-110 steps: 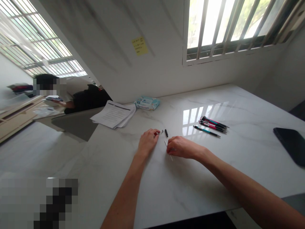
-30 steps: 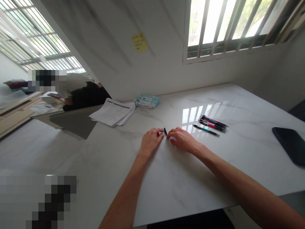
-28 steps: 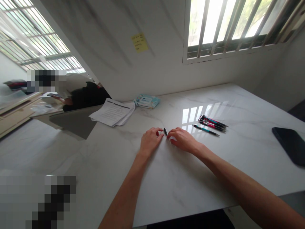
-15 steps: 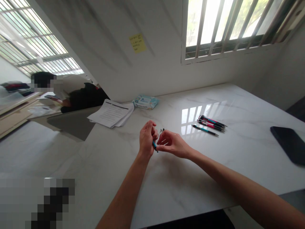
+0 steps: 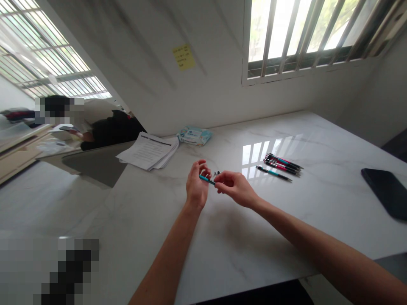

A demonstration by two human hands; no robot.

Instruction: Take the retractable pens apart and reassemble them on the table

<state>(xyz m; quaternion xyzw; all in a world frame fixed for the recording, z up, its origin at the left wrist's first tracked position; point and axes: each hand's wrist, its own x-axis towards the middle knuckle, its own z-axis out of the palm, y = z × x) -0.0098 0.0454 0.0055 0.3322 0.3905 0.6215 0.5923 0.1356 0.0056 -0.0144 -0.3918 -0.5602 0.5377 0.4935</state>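
The right hand (image 5: 238, 187) pinches one end of a blue pen barrel (image 5: 206, 179) between thumb and fingers, above the table (image 5: 248, 254). The barrel slants across the left hand (image 5: 196, 190), which is turned palm up with its fingers loosely curled; whether those fingers grip it, I cannot tell. No lettering can be made out on the barrel. Small pen parts (image 5: 217, 173) lie just beyond the right fingertips, partly hidden. To the right lies a teal-and-black pen (image 5: 274, 173), beside a bunch of pens (image 5: 282, 163) in red, teal and black, any markings too small to read. Near the wall, a light-blue packet (image 5: 194, 136) carries printed lettering, too blurred to read. Left of it, the top sheet of a paper stack (image 5: 148, 150) shows a dark line above rows of illegible print. A yellow note (image 5: 183, 57) on the wall bears several unreadable lines. A dark phone (image 5: 383, 190) lies at far right.
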